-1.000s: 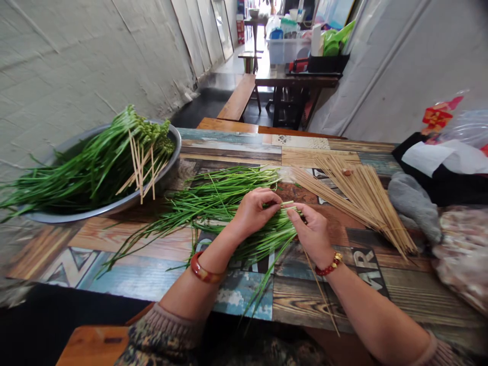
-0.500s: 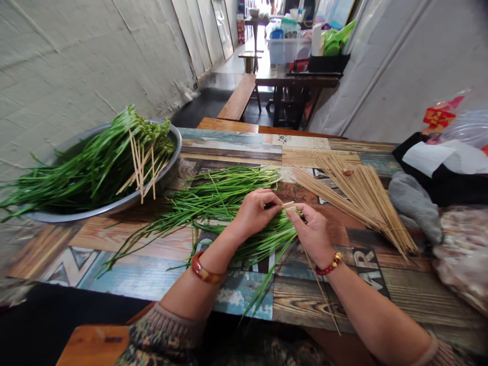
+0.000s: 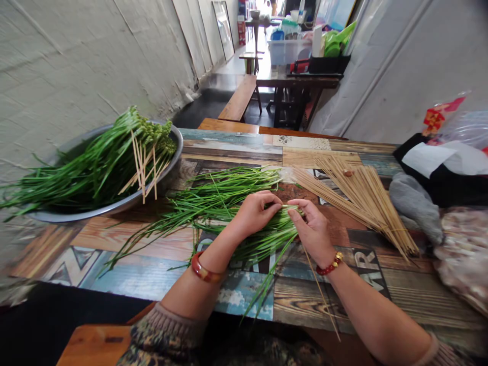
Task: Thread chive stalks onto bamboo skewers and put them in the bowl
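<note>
Long green garlic chives (image 3: 259,246) lie under and between my hands, their pale stem ends toward the right. My left hand (image 3: 259,211) is closed, thumb and forefinger pinching chives near those ends. Close beside it on the right, my right hand (image 3: 310,223) is closed with thumb and fingers bent at the stem tips. A thin bamboo skewer (image 3: 322,292) runs from beneath the right hand toward the table's front edge; its upper end is hidden by the hand and stems. Just behind my hands lies another loose pile of chives (image 3: 229,185).
On the left, a metal basin (image 3: 114,206) holds chives threaded on skewers (image 3: 142,162). A fanned bundle of bamboo skewers (image 3: 366,198) lies to the right, near a grey plastic bag (image 3: 414,201) and a bag of pale pieces (image 3: 463,254). A bench (image 3: 238,99) stands beyond the table.
The fingertips of both hands have drawn slightly apart at the stem ends, and the stem stretched between them no longer shows. The skewer stays under my right hand.
</note>
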Tool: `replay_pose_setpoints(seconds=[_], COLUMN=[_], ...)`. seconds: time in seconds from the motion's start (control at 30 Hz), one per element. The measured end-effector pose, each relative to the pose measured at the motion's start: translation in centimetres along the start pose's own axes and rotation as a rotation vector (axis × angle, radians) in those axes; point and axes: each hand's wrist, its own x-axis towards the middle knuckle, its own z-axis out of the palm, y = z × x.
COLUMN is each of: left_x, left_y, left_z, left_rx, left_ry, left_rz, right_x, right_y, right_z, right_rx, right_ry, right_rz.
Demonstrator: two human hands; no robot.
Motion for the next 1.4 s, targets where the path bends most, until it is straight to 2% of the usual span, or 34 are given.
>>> replay_pose_setpoints(seconds=[0.3,0.47,0.57,0.67,0.77,0.87,1.13,1.2,1.33,1.4], left_x=[-0.1,0.0,0.2,0.3,0.3,0.3,-0.1,0.0,0.4,0.5], left_y=[0.0,-0.1,-0.2,-0.2,-0.3,-0.3,0.2,-0.1,-1.8,-2.7], left_z=[0.6,0.4,0.1,0.0,0.1,0.4,0.9,0.3,-1.4,-2.1], left_rx=[-0.075,-0.086,-0.080,-0.073,-0.073,-0.071,-0.044,-0.059,-0.013,0.067], left_ry=[-0.075,-0.044,0.001,0.019,0.023,0.023,-0.054,0.006,0.326,0.413], left_rz=[-0.019,-0.075,-0.112,-0.134,-0.145,-0.142,-0.076,-0.092,-0.162,-0.157], right_x=[0.0,0.1,0.2,0.3,0.4,0.5,0.6,0.6,0.5,0.4], right_y=[-0.1,-0.3,-0.2,0.1,0.1,0.0,0.2,0.3,0.1,-0.1], right_z=[-0.3,-0.6,-0.6,-0.6,-0.6,-0.4,-0.1,-0.1,-0.1,0.0], right_rx=[-0.152,0.068,0.221,0.263,0.234,0.152,-0.191,-0.233,-0.235,-0.213], right_ry=[0.025,-0.052,-0.049,-0.045,-0.078,-0.118,-0.036,-0.040,-0.079,-0.100], right_rz=[-0.060,0.041,0.111,0.157,0.164,0.094,-0.068,-0.088,-0.121,-0.125])
